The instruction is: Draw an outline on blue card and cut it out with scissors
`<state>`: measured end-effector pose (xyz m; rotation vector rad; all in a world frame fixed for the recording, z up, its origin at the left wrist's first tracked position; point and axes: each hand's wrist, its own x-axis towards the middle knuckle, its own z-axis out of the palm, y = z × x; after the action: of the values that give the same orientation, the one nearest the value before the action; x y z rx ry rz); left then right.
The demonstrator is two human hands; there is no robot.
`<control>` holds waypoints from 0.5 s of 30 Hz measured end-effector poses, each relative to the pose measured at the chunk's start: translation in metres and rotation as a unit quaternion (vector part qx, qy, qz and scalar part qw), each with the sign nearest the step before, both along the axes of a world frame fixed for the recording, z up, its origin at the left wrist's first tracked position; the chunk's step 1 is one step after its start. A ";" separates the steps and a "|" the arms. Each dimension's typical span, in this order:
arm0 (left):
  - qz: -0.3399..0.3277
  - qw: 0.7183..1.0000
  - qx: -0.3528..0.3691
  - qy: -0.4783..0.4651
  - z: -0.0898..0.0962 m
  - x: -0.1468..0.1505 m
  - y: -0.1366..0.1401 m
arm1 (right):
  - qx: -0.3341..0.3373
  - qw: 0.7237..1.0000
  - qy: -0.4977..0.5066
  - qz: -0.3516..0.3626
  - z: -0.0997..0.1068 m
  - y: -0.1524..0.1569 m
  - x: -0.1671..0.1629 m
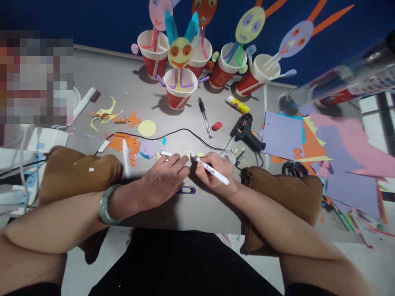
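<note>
Bare forearms (58,218) closest, reaching in over the surface (197,216); pale-green bangle (107,205) on left wrist. Right hand (217,162) grips a white acrylic marker (220,176) pen-style, tip aimed at small pale-yellow bits (200,155) between the hands; contact unclear. Left hand (165,176) palm down, fingers bent, fingertips just beside marker tip; can't tell if it's pinching anything. Purple looped item (187,190) by left hand. Black glue gun (249,135) beyond right hand; clear-barrel pen (206,119) and yellow glue stick (239,105) near it. Five red-and-white paper cups (178,100) at back, each holding a paper-faced straw figure (180,55). Colored paper sheets (282,133) overlap at right.
</note>
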<state>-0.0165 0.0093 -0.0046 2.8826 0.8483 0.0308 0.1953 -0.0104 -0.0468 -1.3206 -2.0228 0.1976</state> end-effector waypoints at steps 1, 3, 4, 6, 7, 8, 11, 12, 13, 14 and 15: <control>-0.001 1.000 0.000 0.001 0.000 0.000 0.000 | -0.004 1.000 -0.004 0.000 0.000 0.000 0.000; -0.001 1.000 -0.001 0.004 0.000 0.000 0.000 | -0.006 1.000 -0.009 -0.002 0.001 0.000 0.001; -0.001 1.000 -0.003 0.007 0.001 0.000 0.000 | -0.004 1.000 -0.009 -0.003 0.001 0.000 0.001; -0.001 1.000 -0.005 0.010 0.002 0.000 0.000 | 0.003 1.000 -0.002 0.003 0.001 0.000 0.001; 0.000 1.000 -0.006 0.010 0.002 0.000 0.000 | 0.005 1.000 0.002 0.006 0.001 0.000 0.001; 0.000 1.000 -0.007 0.010 0.002 0.000 0.000 | 0.006 1.000 0.003 0.009 0.001 0.000 0.001; 0.000 1.000 -0.007 0.004 0.002 0.000 0.001 | -0.002 1.000 -0.002 0.008 0.001 0.000 0.001; 0.000 1.000 -0.007 0.002 0.002 0.000 0.001 | -0.003 1.000 -0.002 0.007 0.001 0.000 0.001; 0.000 1.000 -0.007 0.001 0.001 0.000 0.001 | -0.003 1.000 0.000 0.009 0.001 -0.001 0.001; 0.001 1.000 -0.006 0.000 0.001 0.000 0.001 | -0.003 1.000 0.003 0.012 0.001 -0.001 0.001; 0.000 1.000 -0.006 -0.001 0.001 0.000 0.001 | -0.001 1.000 0.005 0.015 0.001 -0.001 0.001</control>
<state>-0.0164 0.0099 -0.0036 2.8702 0.8463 0.0272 0.1965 -0.0109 -0.0454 -1.2874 -2.0353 0.2202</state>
